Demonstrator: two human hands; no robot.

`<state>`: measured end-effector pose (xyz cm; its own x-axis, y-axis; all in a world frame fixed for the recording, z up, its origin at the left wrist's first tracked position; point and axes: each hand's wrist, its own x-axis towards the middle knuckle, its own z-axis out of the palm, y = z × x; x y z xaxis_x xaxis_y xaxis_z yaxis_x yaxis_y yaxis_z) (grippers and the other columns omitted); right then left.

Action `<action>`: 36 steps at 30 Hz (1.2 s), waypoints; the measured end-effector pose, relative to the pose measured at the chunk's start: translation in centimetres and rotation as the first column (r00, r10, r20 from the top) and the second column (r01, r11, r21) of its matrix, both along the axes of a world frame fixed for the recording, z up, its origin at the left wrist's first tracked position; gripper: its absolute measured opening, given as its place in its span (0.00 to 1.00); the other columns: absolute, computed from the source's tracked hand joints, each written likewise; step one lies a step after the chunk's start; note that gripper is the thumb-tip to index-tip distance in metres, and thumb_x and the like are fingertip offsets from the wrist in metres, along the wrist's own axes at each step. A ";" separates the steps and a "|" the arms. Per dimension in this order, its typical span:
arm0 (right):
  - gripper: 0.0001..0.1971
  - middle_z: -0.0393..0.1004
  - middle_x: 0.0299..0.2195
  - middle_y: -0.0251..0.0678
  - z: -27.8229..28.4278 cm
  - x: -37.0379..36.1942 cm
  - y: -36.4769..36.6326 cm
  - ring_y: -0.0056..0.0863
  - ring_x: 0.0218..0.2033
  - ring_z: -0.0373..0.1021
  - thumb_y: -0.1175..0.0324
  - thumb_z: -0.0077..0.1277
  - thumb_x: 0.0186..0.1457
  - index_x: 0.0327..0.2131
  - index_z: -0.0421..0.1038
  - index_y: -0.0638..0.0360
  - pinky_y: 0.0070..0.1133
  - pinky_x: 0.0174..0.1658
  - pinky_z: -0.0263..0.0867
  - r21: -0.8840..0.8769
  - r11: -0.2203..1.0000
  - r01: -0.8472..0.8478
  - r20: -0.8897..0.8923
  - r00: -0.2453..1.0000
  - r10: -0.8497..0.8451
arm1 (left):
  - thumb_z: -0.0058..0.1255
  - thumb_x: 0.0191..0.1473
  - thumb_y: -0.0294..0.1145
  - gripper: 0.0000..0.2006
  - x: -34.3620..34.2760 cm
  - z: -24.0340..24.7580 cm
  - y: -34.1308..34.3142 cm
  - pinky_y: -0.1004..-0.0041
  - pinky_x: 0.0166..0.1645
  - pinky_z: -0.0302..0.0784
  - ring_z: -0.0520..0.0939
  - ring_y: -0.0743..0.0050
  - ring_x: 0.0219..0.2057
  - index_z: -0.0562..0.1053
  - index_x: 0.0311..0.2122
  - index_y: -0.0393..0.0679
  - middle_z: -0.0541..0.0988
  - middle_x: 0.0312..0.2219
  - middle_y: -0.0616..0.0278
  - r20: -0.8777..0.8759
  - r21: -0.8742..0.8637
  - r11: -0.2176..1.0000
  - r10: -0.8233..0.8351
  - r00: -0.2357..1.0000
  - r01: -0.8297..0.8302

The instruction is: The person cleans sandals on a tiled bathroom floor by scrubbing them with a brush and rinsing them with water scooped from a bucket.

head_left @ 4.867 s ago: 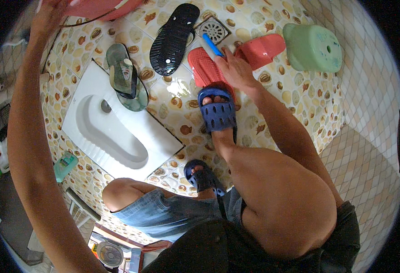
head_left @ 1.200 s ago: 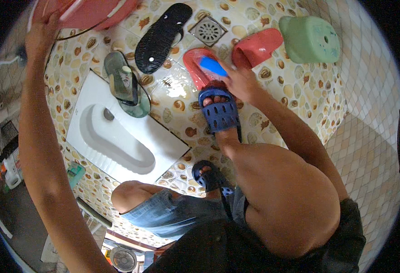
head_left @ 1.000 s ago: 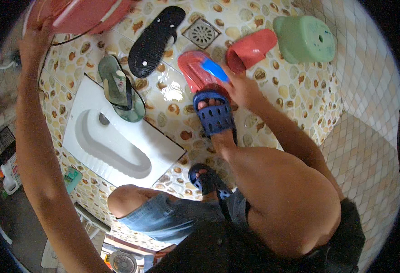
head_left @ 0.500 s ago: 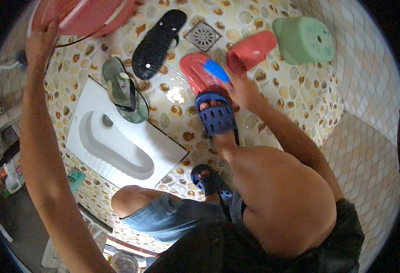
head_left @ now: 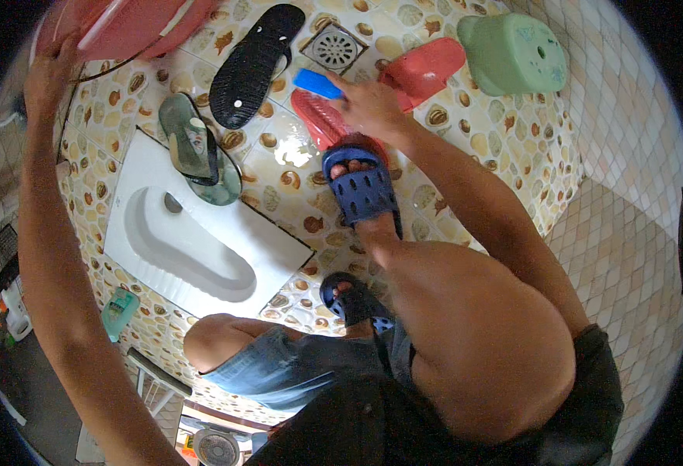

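Observation:
My right hand (head_left: 368, 107) is closed on a blue scrubbing brush (head_left: 317, 83), whose bristles I cannot see. The brush is over the toe end of a wet red slipper (head_left: 322, 116) lying sole up. My right foot, in a blue slotted sandal (head_left: 361, 186), presses on the slipper's other end. Beside my right wrist lies a second red slipper (head_left: 427, 70). At the upper left, my left hand (head_left: 48, 74) grips the rim of a large red basin (head_left: 124, 31), its fingertips partly hidden.
A black flip-flop (head_left: 252, 70) and a green pair (head_left: 190, 144) lie left of the red slippers, near a white squat toilet (head_left: 143, 167). A floor drain (head_left: 333, 49) and an upturned green stool (head_left: 512, 54) are at the back. A teal bottle (head_left: 120, 313) stands lower left.
My right hand has moved the brush left and away from me, toward the slipper's toe end. My left hand still holds the basin. The whole view has shifted slightly.

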<state>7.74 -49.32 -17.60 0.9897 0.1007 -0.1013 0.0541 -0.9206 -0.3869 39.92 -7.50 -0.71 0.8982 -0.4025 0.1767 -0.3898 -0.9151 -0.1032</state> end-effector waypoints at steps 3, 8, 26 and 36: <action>0.28 0.74 0.22 0.49 2.2 -1.2 1.5 0.49 0.21 0.72 0.56 0.48 0.58 0.61 0.59 0.45 0.39 0.26 0.69 0.073 0.996 -0.045 -0.043 0.998 0.049 | 0.39 0.56 0.64 0.28 2.3 1.0 4.4 0.61 0.51 0.71 0.79 0.50 0.48 0.75 0.52 0.59 0.79 0.45 0.55 0.008 0.089 0.996 -0.019 1.000 0.018; 0.27 0.75 0.26 0.49 2.1 -8.9 -3.5 0.47 0.25 0.74 0.55 0.48 0.57 0.60 0.61 0.44 0.38 0.29 0.69 0.132 0.991 0.016 -0.170 0.985 0.007 | 0.40 0.59 0.57 0.26 4.6 1.1 2.8 0.63 0.50 0.72 0.80 0.55 0.47 0.75 0.52 0.52 0.80 0.44 0.54 -0.242 -0.045 0.999 0.005 0.970 -0.016; 0.28 0.74 0.25 0.49 1.8 -2.1 1.0 0.48 0.23 0.71 0.66 0.54 0.53 0.59 0.62 0.48 0.36 0.27 0.66 0.217 0.975 -0.046 0.060 0.998 0.034 | 0.49 0.56 0.42 0.16 7.0 2.1 -1.4 0.60 0.39 0.76 0.82 0.51 0.33 0.78 0.36 0.37 0.82 0.30 0.49 -0.235 0.115 0.983 -0.115 0.965 0.145; 0.24 0.74 0.27 0.50 2.5 -5.4 0.0 0.46 0.27 0.73 0.63 0.50 0.57 0.57 0.65 0.54 0.35 0.30 0.68 0.326 0.945 0.004 -0.001 1.000 -0.004 | 0.59 0.52 0.48 0.16 -6.0 6.4 0.0 0.78 0.20 0.52 0.60 0.85 0.14 0.76 0.26 0.45 0.66 0.14 0.74 -0.545 -0.743 0.342 0.189 0.817 -0.575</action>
